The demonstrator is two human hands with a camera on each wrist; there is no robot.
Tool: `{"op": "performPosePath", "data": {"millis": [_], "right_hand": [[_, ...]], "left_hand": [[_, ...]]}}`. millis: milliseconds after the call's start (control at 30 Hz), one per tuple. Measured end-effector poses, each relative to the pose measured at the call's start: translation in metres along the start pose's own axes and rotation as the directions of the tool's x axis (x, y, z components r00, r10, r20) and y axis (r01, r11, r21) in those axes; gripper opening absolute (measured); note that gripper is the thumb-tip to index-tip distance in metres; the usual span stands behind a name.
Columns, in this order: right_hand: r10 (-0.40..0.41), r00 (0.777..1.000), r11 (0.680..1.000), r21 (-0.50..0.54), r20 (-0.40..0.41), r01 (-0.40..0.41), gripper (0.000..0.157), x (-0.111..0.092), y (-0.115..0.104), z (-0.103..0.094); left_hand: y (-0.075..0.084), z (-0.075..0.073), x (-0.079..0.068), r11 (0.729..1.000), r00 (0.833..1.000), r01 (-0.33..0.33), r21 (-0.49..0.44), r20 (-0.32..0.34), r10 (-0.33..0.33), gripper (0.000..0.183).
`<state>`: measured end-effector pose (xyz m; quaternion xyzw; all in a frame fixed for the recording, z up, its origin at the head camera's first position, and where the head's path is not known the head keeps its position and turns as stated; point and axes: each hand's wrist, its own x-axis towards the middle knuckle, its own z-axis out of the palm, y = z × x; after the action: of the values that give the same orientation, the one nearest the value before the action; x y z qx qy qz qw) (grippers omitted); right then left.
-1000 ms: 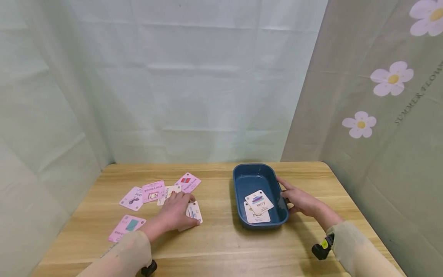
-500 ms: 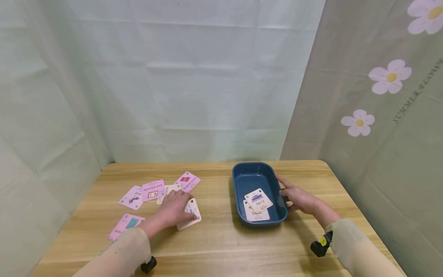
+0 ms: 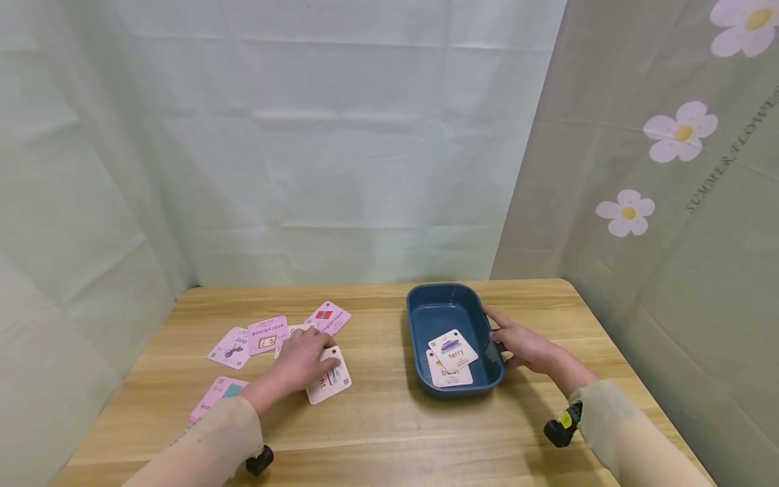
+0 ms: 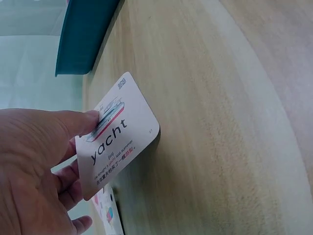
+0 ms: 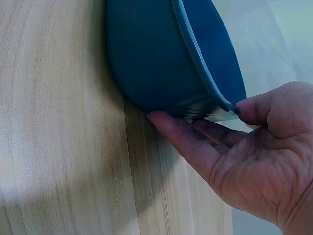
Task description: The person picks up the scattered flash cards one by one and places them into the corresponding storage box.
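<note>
My left hand point(image 3: 302, 358) pinches a white flashcard point(image 4: 115, 132) printed "yacht", thumb on its face and fingers behind it. In the left wrist view the card is tilted, one corner close above the wood. A cream flashcard point(image 3: 282, 348) lies partly hidden behind that hand, by a pink "English book" card point(image 3: 328, 316). At the right, my right hand point(image 3: 528, 348) holds the side of a dark blue tray point(image 5: 151, 58), thumb at the rim and fingers against the outer wall. Inside the tray, a "ferry" card point(image 3: 453, 350) overlaps another boat-picture card point(image 3: 450, 377).
Left of the left hand lie a pink "storybook" card point(image 3: 268, 334), an "ant" card point(image 3: 230, 348) and a pink card point(image 3: 216, 396) partly covered by the sleeve. The wooden table point(image 3: 377, 433) meets hanging cloth point(image 3: 341, 169) at its back and sides.
My left thumb has shifted from the yacht card's near right corner toward its upper part, so more of the card shows. The hand has drawn slightly left. The right hand stays at the tray.
</note>
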<state>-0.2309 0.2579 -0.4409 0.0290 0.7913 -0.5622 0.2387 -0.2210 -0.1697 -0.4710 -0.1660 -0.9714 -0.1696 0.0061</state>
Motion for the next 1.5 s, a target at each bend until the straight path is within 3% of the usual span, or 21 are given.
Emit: {"op": "performPosePath", "data": {"millis": [367, 700, 967, 1500], "right_hand": [[0.001, 1.0, 1.0, -0.013, -0.002, -0.001, 0.062, 0.0, -0.001, 0.0], [-0.006, 1.0, 1.0, -0.004, 0.006, 0.006, 0.062, 0.0, 0.0, 0.0], [-0.016, 0.999, 1.0, 0.021, 0.037, 0.015, 0.062, 0.0, 0.0, 0.0], [-0.005, 1.0, 1.0, 0.016, 0.015, 0.005, 0.062, 0.001, 0.001, 0.0]], "left_hand": [[-0.002, -0.005, 0.004, 0.997, 0.999, 0.049, -0.055, 0.023, -0.048, 0.014], [-0.004, -0.01, 0.005, 0.994, 0.996, 0.071, -0.08, 0.051, -0.067, 0.014], [-0.004, -0.016, 0.005, 0.991, 0.997, 0.074, -0.109, 0.047, -0.069, 0.015], [-0.003, -0.025, 0.008, 0.988, 0.999, 0.047, -0.15, -0.015, -0.05, 0.014]]}}
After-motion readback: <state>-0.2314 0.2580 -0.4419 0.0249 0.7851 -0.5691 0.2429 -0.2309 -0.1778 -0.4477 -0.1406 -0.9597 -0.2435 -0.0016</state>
